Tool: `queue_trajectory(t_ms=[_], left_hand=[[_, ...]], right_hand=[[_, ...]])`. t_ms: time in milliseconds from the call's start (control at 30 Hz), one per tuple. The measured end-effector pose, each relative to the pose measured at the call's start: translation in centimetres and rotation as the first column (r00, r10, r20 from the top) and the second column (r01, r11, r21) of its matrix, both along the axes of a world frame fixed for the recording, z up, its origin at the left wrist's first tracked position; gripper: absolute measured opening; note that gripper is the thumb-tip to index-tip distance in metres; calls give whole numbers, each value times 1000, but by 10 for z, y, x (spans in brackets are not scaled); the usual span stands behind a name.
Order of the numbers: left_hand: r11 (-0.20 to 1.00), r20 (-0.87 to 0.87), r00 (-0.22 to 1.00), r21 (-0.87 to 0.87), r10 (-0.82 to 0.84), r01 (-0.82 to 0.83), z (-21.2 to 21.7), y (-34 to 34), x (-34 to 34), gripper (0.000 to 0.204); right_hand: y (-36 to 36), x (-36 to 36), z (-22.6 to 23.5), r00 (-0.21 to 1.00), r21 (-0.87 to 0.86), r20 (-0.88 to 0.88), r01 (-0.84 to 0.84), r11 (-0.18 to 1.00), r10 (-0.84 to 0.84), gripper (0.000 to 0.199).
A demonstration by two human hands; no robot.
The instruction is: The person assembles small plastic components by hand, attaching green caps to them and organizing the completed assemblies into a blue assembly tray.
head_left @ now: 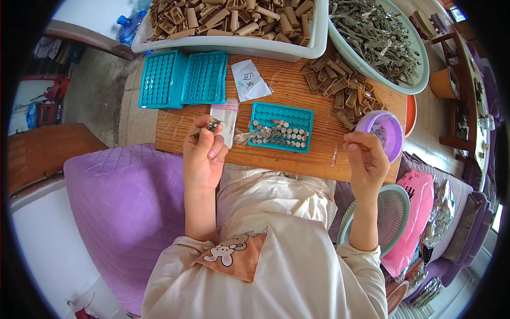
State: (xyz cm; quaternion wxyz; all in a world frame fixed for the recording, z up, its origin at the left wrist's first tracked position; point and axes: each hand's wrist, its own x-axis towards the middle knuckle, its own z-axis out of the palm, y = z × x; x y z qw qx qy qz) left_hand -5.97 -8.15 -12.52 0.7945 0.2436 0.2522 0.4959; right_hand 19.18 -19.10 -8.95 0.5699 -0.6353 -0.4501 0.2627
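Raised over the table's near edge, my left hand point(203, 151) pinches a small dark metallic part point(213, 124) with thin wires between thumb and fingers. My right hand point(367, 162) is held beside a purple round bowl point(394, 139), its thumb and fingertips pressed together. Whatever those fingertips may hold is too small to make out. Between my hands lies a teal tray point(282, 110) of round pockets, with several silver discs point(289, 136) in its nearer rows. A clear plastic wisp point(244, 137) sits at its left edge. Small parts in the purple bowl are indistinct.
Teal trays point(204, 78) stand at the back left, near a handwritten paper point(249, 81) and a small plastic bag point(228, 109). A white bin point(319, 40) holds tan plastic shells; more shells point(342, 90) lie loose. A pale green basin point(423, 64) holds silver strips.
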Motion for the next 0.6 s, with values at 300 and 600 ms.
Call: queue_trajectory(t_ms=[300, 600], left_hand=[[992, 77, 989, -42, 122, -119, -14, 17, -33, 18], [976, -187, 958, 5, 215, -218, -26, 24, -36, 18]], right_hand=[[-3, 3, -12, 1000, -64, -15, -15, 998, 14, 10], [-4, 4, -18, 1000, -112, -6, -12, 994, 11, 10]])
